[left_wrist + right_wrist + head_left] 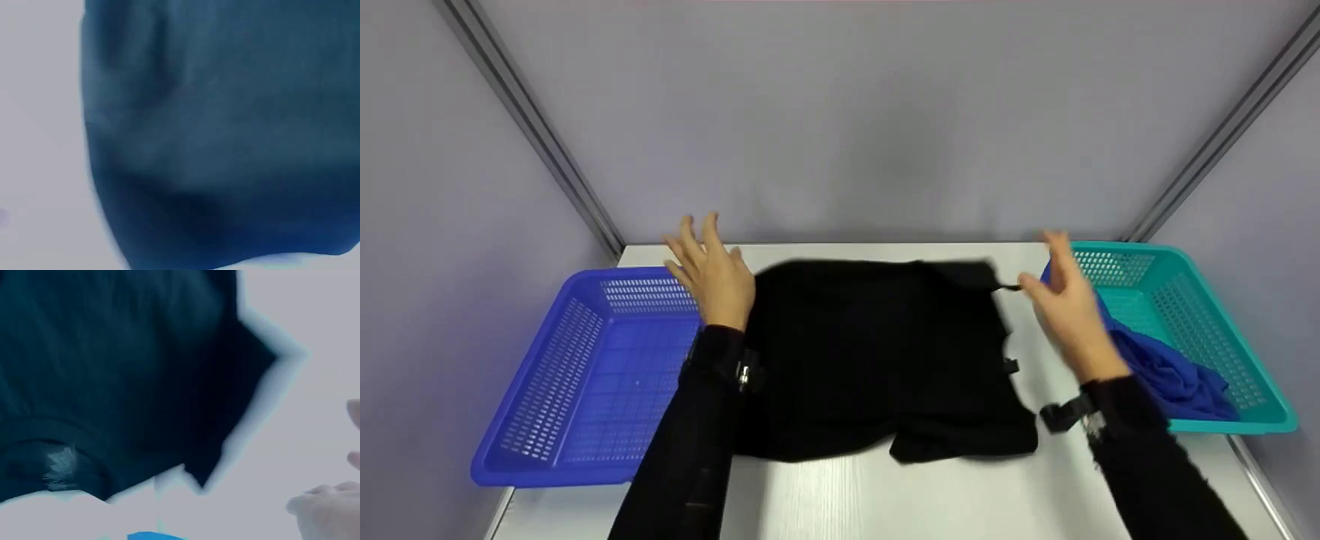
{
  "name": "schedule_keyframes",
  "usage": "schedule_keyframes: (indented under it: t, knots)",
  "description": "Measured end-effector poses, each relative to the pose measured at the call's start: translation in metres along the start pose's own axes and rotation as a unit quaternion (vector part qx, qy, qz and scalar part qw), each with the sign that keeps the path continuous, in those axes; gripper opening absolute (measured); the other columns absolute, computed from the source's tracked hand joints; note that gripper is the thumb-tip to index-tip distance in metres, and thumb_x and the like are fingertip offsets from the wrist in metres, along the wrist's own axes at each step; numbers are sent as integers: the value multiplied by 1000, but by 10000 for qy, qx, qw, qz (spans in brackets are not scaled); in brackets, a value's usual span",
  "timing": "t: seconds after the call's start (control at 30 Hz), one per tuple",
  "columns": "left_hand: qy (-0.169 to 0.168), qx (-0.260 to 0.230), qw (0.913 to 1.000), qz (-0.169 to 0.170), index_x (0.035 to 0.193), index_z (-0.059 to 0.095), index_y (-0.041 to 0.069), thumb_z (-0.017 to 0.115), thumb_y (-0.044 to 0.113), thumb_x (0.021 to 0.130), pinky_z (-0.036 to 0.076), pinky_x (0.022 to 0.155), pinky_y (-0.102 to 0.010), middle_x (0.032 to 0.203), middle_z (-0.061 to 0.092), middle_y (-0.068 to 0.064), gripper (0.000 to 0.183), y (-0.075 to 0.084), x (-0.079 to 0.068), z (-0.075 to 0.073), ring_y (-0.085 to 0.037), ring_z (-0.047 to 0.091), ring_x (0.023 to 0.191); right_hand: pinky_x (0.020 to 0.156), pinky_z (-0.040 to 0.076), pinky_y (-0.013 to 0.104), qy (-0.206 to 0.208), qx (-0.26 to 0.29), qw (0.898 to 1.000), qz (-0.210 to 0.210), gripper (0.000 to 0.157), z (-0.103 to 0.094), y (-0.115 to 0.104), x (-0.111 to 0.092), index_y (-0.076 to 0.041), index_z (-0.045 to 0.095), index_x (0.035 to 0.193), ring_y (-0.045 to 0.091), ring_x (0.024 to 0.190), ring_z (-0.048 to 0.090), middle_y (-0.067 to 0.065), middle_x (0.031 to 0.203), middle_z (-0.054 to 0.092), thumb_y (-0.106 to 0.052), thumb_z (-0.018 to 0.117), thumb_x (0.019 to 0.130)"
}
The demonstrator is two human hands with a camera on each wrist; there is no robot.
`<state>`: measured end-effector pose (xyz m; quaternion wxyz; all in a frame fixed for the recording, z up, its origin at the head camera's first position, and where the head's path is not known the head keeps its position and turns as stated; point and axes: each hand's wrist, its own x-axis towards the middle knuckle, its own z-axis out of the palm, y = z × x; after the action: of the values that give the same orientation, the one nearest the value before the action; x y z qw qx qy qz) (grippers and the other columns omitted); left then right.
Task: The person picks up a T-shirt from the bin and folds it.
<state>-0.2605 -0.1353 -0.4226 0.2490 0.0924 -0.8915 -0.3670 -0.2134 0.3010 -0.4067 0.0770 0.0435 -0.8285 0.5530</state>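
Observation:
A black T-shirt (870, 360) spans the middle of the white table, its outline blurred. The right wrist view shows a curved neckline with a pale printed mark (61, 464). At the shirt's upper left edge is my left hand (716, 277), fingers spread and pointing up and away. Beyond the upper right corner, my right hand (1069, 307) holds its thumb and fingers apart, and a thin dark tip of cloth reaches toward the thumb. Dark cloth (225, 124) fills most of the left wrist view, where the hand is out of sight.
On the left stands a blue plastic basket (574, 480), partly behind the left arm. A teal basket (1279, 405) on the right holds crumpled blue cloth (1170, 375). A grey panel wall (870, 135) rises behind the white table (825, 499).

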Motion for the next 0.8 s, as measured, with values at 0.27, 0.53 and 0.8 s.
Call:
schedule_keyframes:
  t: [0.27,0.53,0.8]
  knots:
    - [-1032,1733,9605,1917,124,68,6,67,-4,84,23,117,-69,149,46,-27,42,-41,-58,19,-59,29,143,113,34,63,-919,-2193,9559,-1726,49,56,70,-73,0,60,140,49,140,44,23,152,50,2,70,92]
    - [-4411,1624,8609,1945,141,62,11,74,32,94,45,99,-66,140,55,-18,53,-64,-144,26,-47,51,127,107,40,68,-2509,-3482,8877,-1669,60,87,117,-138,-10,53,150,45,137,50,18,150,54,-24,74,96]
    - [-3281,2581,8690,2655,136,63,11,79,19,90,52,90,-63,140,57,-16,50,-99,-161,42,-45,57,122,86,52,46,-988,-3842,8917,-2179,29,96,145,-129,-7,72,109,26,93,57,6,100,59,6,76,83]
